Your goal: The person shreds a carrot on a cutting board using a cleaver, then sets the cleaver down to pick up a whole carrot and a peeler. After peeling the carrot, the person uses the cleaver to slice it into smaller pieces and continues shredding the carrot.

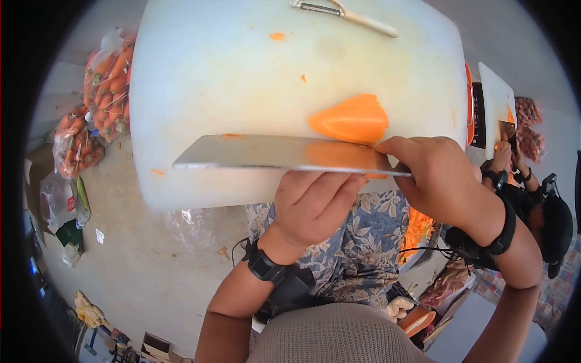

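A broad-bladed kitchen knife [260, 151] lies crosswise over the white cutting board [230, 78], its handle in my right hand [439, 169], which is closed around it. My left hand [318, 202] is bent at the near side of the blade, its fingertips partly hidden there. A small strip of carrot [376, 176] shows beside those fingertips, under the blade's edge. Just beyond the knife, thin carrot slices [354, 119] lie fanned in an overlapping stack, and their orange reflects in the steel. A white-handled peeler [363, 21] rests at the board's far edge.
Bags of carrots [112, 91] stand on the floor at the left. Shredded carrot [417, 233] fills a container below the board on the right. Further right, another person's hands [502, 158] work with a knife at a second white board [495, 91]. Carrot scraps dot my board.
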`<state>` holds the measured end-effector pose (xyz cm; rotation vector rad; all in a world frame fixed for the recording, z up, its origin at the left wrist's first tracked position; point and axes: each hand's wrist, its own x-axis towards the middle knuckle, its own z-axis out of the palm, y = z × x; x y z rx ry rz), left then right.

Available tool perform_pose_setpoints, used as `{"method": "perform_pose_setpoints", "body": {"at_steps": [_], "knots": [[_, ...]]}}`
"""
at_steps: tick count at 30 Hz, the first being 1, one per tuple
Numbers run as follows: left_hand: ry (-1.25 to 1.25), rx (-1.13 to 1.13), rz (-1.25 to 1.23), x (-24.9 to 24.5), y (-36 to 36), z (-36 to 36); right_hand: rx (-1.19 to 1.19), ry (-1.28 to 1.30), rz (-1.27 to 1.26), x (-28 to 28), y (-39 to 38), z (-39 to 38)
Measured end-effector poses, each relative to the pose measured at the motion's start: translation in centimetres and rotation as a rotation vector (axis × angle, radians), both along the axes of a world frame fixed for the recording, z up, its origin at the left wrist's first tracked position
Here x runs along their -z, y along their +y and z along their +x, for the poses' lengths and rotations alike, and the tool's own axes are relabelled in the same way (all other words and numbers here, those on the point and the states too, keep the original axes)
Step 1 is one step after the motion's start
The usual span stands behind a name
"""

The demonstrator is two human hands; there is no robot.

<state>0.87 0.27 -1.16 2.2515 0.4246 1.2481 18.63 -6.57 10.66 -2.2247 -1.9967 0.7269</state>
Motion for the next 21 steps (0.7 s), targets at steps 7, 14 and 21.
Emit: {"method": "perform_pose_setpoints", "body": {"at_steps": [7,14,21], "knots": [[0.028,0.003,0.04,-0.7,0.6,-0.6,0.036,-0.13,0.005,-2.9,-2.7,-1.2],[-0.005,0.081,-0.278,0.6,-0.1,-1.5,0.03,-0.171,0.077,-4.4,-6.1,-1.9],[0.146,0.045,-0.052,2.3,-0.7,-2.7,-0.022,-0.241,0.091,-4.4,-6.3,-1.7]]}}
